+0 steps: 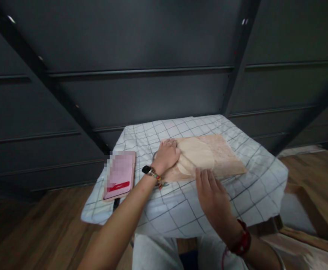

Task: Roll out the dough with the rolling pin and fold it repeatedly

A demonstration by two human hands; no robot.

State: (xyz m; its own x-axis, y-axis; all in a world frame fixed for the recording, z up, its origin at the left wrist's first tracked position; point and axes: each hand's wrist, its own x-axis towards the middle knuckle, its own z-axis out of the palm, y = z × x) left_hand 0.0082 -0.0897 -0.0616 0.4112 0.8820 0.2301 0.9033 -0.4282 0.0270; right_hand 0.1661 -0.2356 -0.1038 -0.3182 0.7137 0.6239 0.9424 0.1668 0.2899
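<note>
A pale cream, roughly round thin sheet (199, 152) lies on a mottled pinkish-tan rectangular sheet (228, 156); its material is unclear. Near its left side, a fold or overlapping layer runs diagonally. My left hand (167, 153), palm down with bent fingers, presses on the left end of the fold and seems to grip it; the fingertips are partly hidden. My right hand (213, 193) has its fingers stretched out side by side, their tips touching or just over the near edge of the cream sheet. Part of a dark curved object (154, 155) shows beside my left hand, too little to name.
A tablet in a pink case (120, 176), its screen partly pixelated, lies at the table's left. A white checked cloth (178, 210) covers the small table. Behind stands a dark panelled wall (147, 93). An open cardboard box (313, 210) sits on the wooden floor at right.
</note>
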